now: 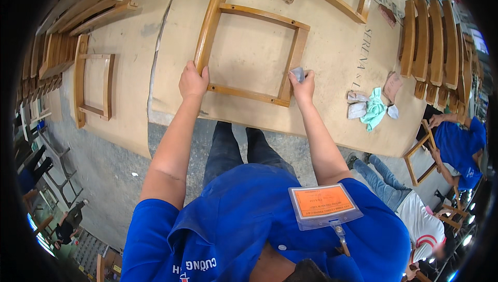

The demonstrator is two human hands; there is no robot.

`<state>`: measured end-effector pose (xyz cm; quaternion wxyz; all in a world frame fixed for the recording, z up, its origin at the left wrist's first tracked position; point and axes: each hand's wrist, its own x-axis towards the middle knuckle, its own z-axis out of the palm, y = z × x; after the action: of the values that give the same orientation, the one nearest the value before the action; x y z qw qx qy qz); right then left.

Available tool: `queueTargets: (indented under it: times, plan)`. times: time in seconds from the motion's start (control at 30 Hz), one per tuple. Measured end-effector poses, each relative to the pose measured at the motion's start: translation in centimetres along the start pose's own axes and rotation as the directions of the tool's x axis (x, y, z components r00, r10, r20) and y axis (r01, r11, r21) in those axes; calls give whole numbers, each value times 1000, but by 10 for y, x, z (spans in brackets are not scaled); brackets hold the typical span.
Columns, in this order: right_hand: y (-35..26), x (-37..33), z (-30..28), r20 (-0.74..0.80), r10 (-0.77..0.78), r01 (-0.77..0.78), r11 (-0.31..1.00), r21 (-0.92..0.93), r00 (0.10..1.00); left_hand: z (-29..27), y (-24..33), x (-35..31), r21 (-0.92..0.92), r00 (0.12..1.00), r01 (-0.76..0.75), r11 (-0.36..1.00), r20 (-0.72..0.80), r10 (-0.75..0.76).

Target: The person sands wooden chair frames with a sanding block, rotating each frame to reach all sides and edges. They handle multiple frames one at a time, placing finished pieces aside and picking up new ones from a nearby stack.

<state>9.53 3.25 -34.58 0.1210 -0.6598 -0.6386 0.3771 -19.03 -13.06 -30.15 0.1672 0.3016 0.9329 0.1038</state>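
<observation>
At far left, stacks of brown wooden parts [93, 9] fade into the dark rim, their outer ends hard to make out; near them a brown four-sided wooden frame [79, 79] lies on the tan board-covered table [327, 118], whose dark seam [156, 56] runs far to near; right of this, the left hand's [194, 80] fingers curl closed around the thick rounded bar of a larger honey-brown wooden frame [264, 15], which lies near the table's near edge, board showing inside it and around it; the right hand [303, 87] pinches a small grey pad [297, 74] at the frame's near right corner, fingers nearly together, the pad's contact partly hidden; below, an orange badge [325, 205] carries small, upside-down print; at the far side another brown frame [337, 0] is cut off by the view; dark capital lettering [363, 48] marks the board; farther right lie a mint-green cloth [374, 109] and curved brown slats [436, 43].
</observation>
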Motion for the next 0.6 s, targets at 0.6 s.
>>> queueTargets:
  times: [0.6]
  plan:
    - [-53,111,-5,-104,-39,33,998,-60,994,3,-2,-2,-10,999,-28,1000,-47,27]
